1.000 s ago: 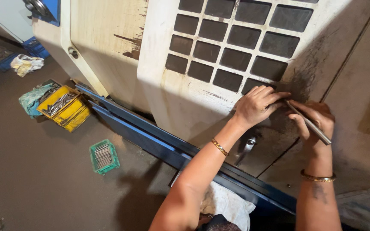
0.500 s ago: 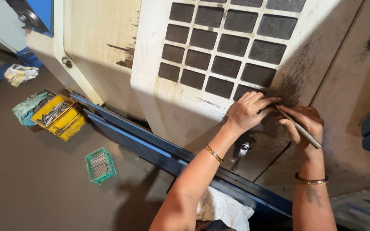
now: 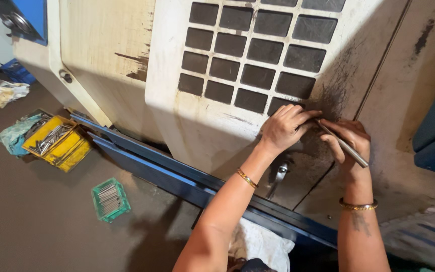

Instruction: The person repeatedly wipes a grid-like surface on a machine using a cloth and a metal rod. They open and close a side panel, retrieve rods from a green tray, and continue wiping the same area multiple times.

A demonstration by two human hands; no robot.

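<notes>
Two hands at a grimy cream machine door [image 3: 212, 136], working a thin grey metal rod [image 3: 342, 145].

The right hand [image 3: 351, 143] pinches the rod; its tip meets the curled fingers of the left hand [image 3: 284, 128], pressed under the dark grid window [image 3: 252, 55]. A metal latch [image 3: 279, 175] sits just below.

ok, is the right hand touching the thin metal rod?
Touching. The head view shows the right hand with its fingers wrapped around the thin grey metal rod, whose lower end sticks out past the hand. The left hand meets the rod's upper end.
</notes>
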